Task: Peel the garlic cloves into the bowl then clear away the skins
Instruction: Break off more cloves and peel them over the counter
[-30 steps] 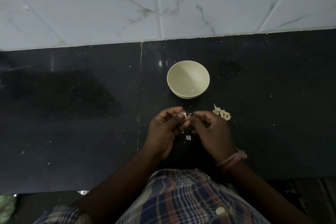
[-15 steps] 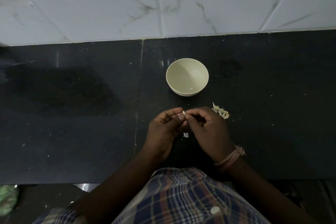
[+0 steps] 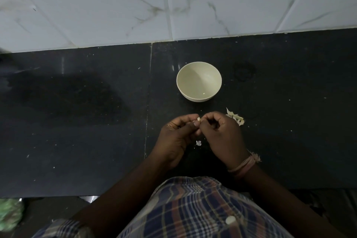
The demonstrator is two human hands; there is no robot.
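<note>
Both hands have drawn together: the left hand (image 3: pixel 176 137) and right hand (image 3: pixel 222 133) pinch the garlic clove (image 3: pixel 198 119) above the desk (image 3: pixel 96 121), near the bowl (image 3: pixel 199 81). Peeling seemingly continues; skins (image 3: pixel 235 119) lie beside them.

Black stone countertop (image 3: pixel 77 121), speckled with pale flecks, split by a thin vertical seam (image 3: pixel 148 100). On its left half, a broad darker patch (image 3: pixel 65 100); on its right half, a faint ring mark (image 3: pixel 243 71). Behind the countertop, white marble-veined tiles (image 3: pixel 116 6) with grey streaks and pale grout lines. Below the countertop's near edge at far left, a blurred green bundle (image 3: pixel 9 214). At that near edge in the middle, a plaid shirt (image 3: pixel 193 208) in blue, rust and cream, with a pale button (image 3: pixel 230 219).
</note>
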